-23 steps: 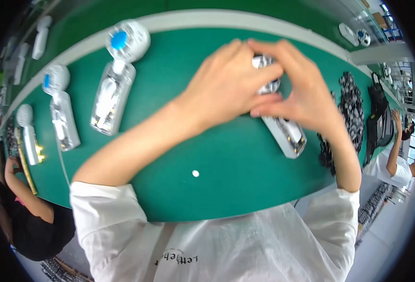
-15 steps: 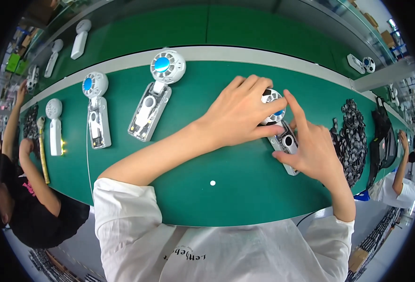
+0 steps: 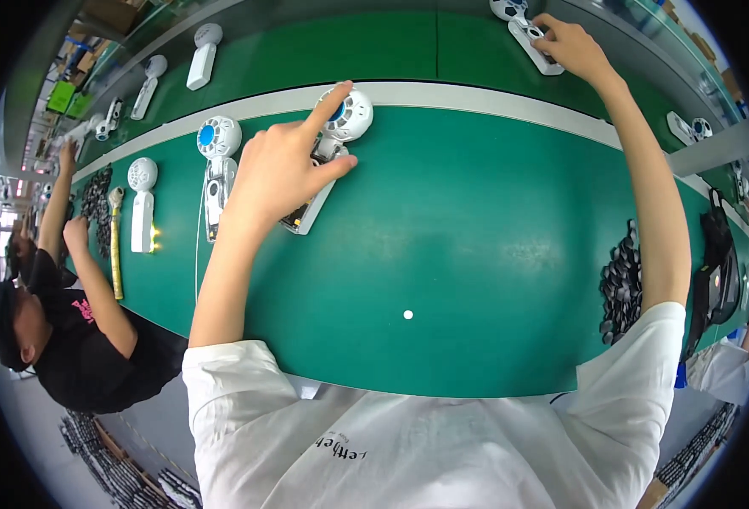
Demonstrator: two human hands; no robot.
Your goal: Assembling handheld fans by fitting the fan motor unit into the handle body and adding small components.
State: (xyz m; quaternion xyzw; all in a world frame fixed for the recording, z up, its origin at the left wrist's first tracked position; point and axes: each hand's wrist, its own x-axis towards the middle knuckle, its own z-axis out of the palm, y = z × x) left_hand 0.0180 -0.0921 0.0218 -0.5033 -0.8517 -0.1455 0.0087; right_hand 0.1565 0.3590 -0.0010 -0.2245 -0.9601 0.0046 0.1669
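Observation:
My right hand (image 3: 571,49) reaches to the far right, its fingers on the handle of a white handheld fan (image 3: 527,41) on the green surface beyond the pale rail. That fan's head is cut off by the picture's upper edge. My left hand (image 3: 277,174) is over a second handheld fan (image 3: 353,117) with a blue centre, its index finger across the round head and thumb spread apart. The handle below has its inner parts exposed and is partly covered by this hand. Left of it lies another open-handled fan (image 3: 219,137), half hidden by my forearm.
A closed white fan (image 3: 143,208) with yellow lights lies at the left by a yellowish stick (image 3: 116,246). Black small parts (image 3: 622,293) are piled at right, beside a black bag (image 3: 714,271). More fans (image 3: 204,58) sit beyond the pale rail (image 3: 476,97). A co-worker (image 3: 94,339) sits at left.
My right hand has moved from the table to the far green surface with the fan both hands were on. My left hand has left that fan and moved left onto another one.

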